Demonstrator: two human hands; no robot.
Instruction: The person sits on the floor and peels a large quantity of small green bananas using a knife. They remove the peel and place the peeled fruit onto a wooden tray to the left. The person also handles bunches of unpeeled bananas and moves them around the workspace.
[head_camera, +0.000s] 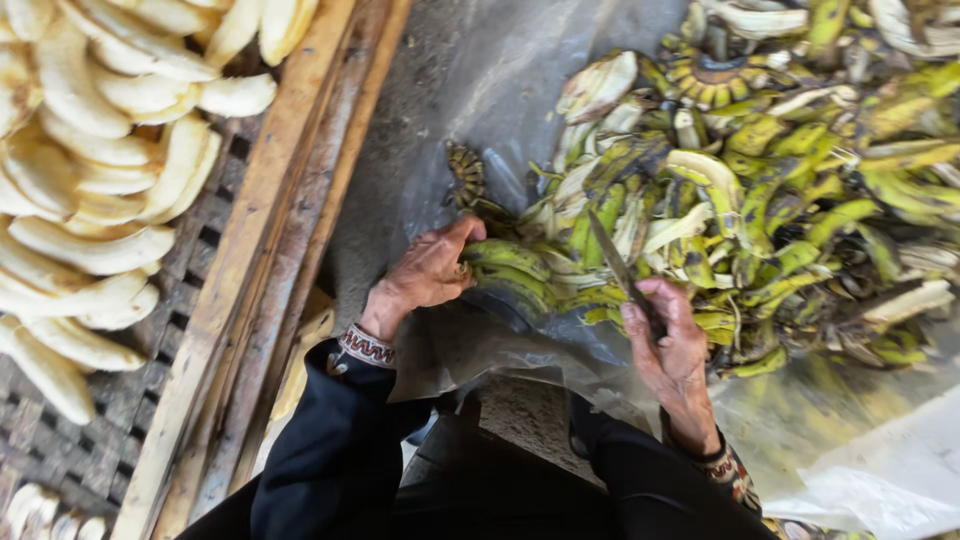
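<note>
**Green banana in one hand, knife in the other**

The left hand (432, 268) closes its fingers over a green banana (505, 262) at the near edge of the heap of banana peels (770, 190). The fruit lies on the clear plastic sheet (520, 70) that covers the ground, touching the peels behind it. The right hand (672, 345) grips the handle of a knife (615, 262), fingers wrapped shut around it, the blade pointing up and away towards the heap, just beside the banana.

Along the sheet's left edge runs a wooden tray (262, 230) with a slatted bottom, and peeled bananas (95, 160) lie in it in pale rows, well apart from the hands.

The banana looks firm and light, its green skin stiff and probably slick with sap, so a hold across its middle, with the thumb on top as now, seems the steadiest. The peeled flesh would likely be softer and bruise under a hard squeeze. The knife is thin and rigid; the handle is the only safe place to grasp it.
</note>
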